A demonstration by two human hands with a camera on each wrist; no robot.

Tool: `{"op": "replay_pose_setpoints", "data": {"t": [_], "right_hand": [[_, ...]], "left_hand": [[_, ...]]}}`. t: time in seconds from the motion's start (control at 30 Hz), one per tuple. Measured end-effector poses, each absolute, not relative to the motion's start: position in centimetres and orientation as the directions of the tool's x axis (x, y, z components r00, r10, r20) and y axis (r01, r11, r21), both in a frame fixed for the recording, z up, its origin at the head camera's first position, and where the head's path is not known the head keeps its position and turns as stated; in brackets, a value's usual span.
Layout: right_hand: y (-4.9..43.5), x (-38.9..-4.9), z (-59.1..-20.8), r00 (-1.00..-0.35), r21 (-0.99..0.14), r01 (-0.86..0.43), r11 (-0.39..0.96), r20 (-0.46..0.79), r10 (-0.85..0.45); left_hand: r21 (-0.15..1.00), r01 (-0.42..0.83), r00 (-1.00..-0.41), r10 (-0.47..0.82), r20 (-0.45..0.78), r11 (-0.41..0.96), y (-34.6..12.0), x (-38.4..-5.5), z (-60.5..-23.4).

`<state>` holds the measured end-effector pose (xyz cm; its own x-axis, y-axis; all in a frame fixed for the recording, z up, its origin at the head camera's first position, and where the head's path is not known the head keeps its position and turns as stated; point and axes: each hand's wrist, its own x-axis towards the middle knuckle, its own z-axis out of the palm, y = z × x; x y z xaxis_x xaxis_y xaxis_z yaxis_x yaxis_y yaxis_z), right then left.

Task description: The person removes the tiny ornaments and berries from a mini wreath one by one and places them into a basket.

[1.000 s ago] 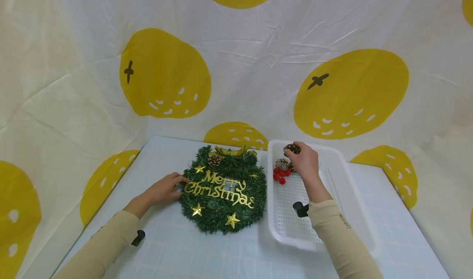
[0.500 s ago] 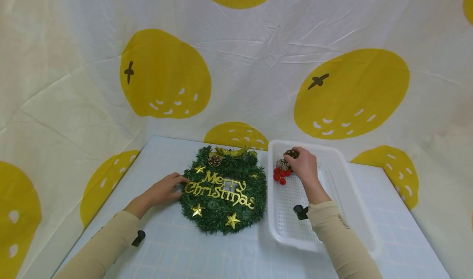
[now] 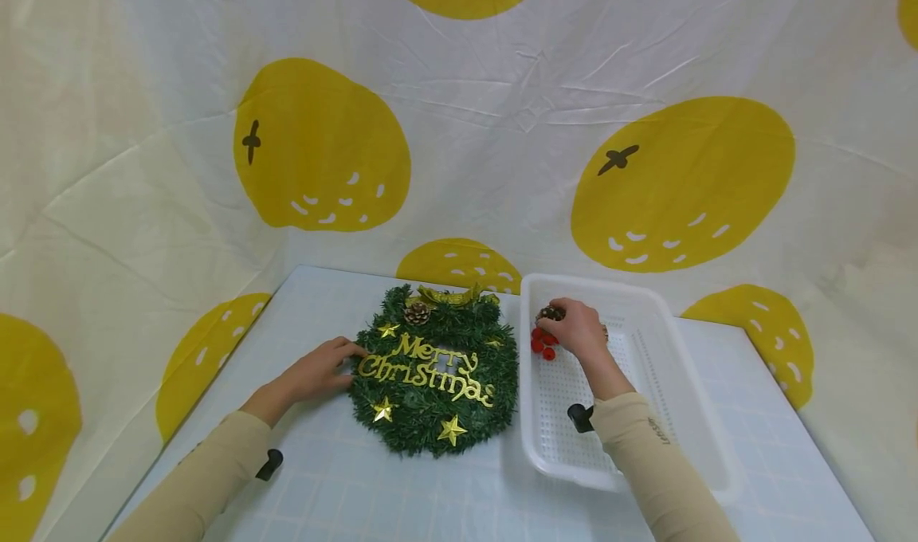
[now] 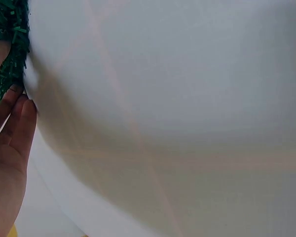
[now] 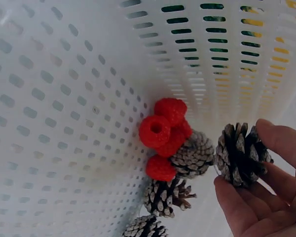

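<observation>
A green tinsel Christmas wreath (image 3: 402,430) lies on the table, carrying gold "Merry Christmas" lettering (image 3: 426,371), gold stars (image 3: 452,430), a gold bow and a pinecone (image 3: 417,312). My left hand (image 3: 315,371) holds its left edge between thumb and fingers; the left wrist view catches the fingers (image 4: 22,128) at the tinsel. Inside the white basket my right hand (image 3: 579,331) pinches a pinecone (image 5: 241,155), thumb on one side and fingers on the other. Close to it lie red berries (image 5: 160,131), a pale-tipped pinecone (image 5: 193,155) and two more pinecones (image 5: 163,197).
The white perforated basket (image 3: 534,446) stands just right of the wreath, its long side wall between them. A pale checked cloth (image 3: 323,478) covers the table. Behind hangs a white curtain (image 3: 495,127) printed with yellow fruit. Each wrist bears a small black camera mount (image 3: 269,464).
My right hand, pinecone in its grip, has moved down and left within the basket, toward the red berries. My left hand and the wreath have stayed where they were.
</observation>
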<state>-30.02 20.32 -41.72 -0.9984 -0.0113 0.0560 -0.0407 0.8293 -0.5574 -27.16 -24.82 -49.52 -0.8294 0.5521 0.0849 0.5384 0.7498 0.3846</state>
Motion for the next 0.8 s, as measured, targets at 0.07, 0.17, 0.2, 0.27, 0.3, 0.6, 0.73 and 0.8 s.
{"op": "replay_pose_setpoints", "data": {"t": [0.07,0.17,0.2,0.27,0.3,0.6,0.73,0.8], "right_hand": [[20.17,-30.05,-41.77,-0.998,-0.541,-0.048,0.840,0.050,-0.024],[19.96,-30.11,-41.87,-0.998,-0.533,-0.060,0.844,0.047,-0.041],[19.90,-30.14,-41.93,-0.998,-0.533,-0.061,0.844,0.047,-0.043],[19.76,-30.15,-42.05,-0.998,-0.534,-0.067,0.843,0.048,-0.049],[19.69,-30.14,-42.10,-0.998,-0.538,-0.069,0.840,0.046,-0.053],[19.46,-29.97,-42.43,-0.998,-0.541,-0.063,0.839,0.018,-0.063],[19.47,-29.88,-42.35,-0.997,-0.539,-0.067,0.840,0.016,-0.070],[19.45,-29.83,-42.31,-0.997,-0.537,-0.067,0.841,0.011,-0.072]], "left_hand": [[0.384,0.538,-0.830,0.551,0.085,0.751,-24.82,-27.17,-49.54],[0.386,0.536,-0.831,0.550,0.085,0.751,-24.81,-27.19,-49.54],[0.387,0.536,-0.831,0.550,0.086,0.750,-24.80,-27.19,-49.54],[0.389,0.536,-0.831,0.550,0.087,0.749,-24.81,-27.18,-49.54],[0.389,0.536,-0.831,0.549,0.088,0.749,-24.81,-27.16,-49.54],[0.383,0.546,-0.826,0.556,0.095,0.746,-24.86,-27.13,-49.61],[0.386,0.547,-0.825,0.557,0.096,0.743,-24.84,-27.16,-49.54],[0.388,0.548,-0.823,0.559,0.096,0.741,-24.85,-27.17,-49.51]]}}
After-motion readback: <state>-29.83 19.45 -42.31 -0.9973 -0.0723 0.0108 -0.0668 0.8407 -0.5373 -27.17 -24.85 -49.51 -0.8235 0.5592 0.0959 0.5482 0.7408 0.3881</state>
